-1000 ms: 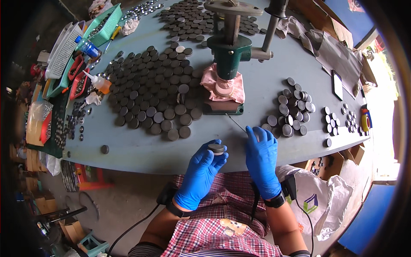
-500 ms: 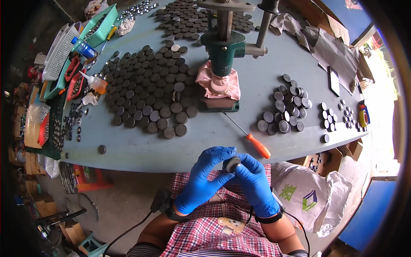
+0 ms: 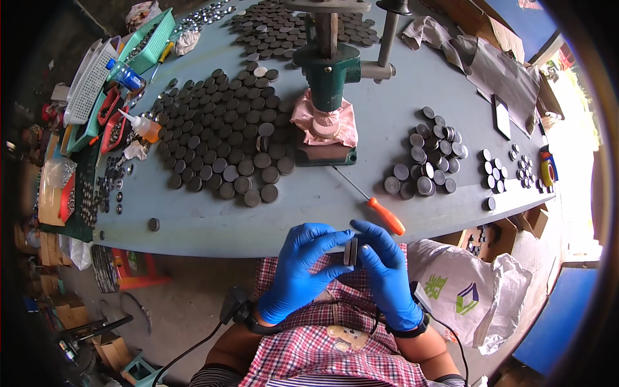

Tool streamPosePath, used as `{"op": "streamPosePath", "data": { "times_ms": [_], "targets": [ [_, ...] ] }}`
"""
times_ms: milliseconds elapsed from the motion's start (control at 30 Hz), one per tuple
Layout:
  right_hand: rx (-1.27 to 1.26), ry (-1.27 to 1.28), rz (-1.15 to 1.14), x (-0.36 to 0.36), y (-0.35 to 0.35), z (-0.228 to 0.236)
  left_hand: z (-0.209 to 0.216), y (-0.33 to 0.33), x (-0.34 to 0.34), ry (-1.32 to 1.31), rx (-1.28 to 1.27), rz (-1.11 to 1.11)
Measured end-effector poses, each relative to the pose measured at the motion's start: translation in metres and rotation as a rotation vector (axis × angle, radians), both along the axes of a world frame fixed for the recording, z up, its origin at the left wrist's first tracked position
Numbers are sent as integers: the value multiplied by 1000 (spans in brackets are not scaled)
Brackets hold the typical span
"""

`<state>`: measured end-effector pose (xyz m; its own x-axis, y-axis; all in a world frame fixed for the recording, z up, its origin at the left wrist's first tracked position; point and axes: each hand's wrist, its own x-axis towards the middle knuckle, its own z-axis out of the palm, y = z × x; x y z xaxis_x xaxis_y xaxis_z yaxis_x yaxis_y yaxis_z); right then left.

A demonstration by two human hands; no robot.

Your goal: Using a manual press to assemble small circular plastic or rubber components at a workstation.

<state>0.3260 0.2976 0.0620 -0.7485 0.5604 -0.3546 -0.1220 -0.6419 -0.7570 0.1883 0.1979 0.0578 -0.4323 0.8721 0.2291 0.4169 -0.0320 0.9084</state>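
Observation:
A dark round disc (image 3: 351, 252) is held just off the table's front edge, turned so that its grooved side edge shows. My left hand (image 3: 302, 271), in a blue glove, pinches it from the left between thumb and fingers. On the other side, the thumb of my gloved right hand (image 3: 389, 274) presses on the disc, its forefinger stretched out above it. Farther in, an orange-handled screwdriver (image 3: 387, 217) lies with its tip near the base of a green hand press (image 3: 327, 80). Pink cloth (image 3: 342, 122) wraps the lower part of the press.
Many dark discs (image 3: 219, 129) cover the table's left half, with a smaller heap (image 3: 429, 155) on the right. An orange glue bottle (image 3: 147, 128), baskets (image 3: 147, 42) and small metal parts line the left side. A white sack (image 3: 477, 290) hangs below right.
The disc has turned from showing its flat face to standing edge-on. My right forefinger has lifted and straightened away from it. The view has shifted slightly.

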Motion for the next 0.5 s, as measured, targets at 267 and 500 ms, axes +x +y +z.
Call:
{"op": "streamPosePath", "data": {
  "times_ms": [267, 500],
  "targets": [
    [534, -19, 102, 18, 15, -28, 5, 1, -7, 331, -17, 58],
    [543, -103, 13, 5, 10, -14, 3, 2, -7, 383, -36, 56]
  ]
}}
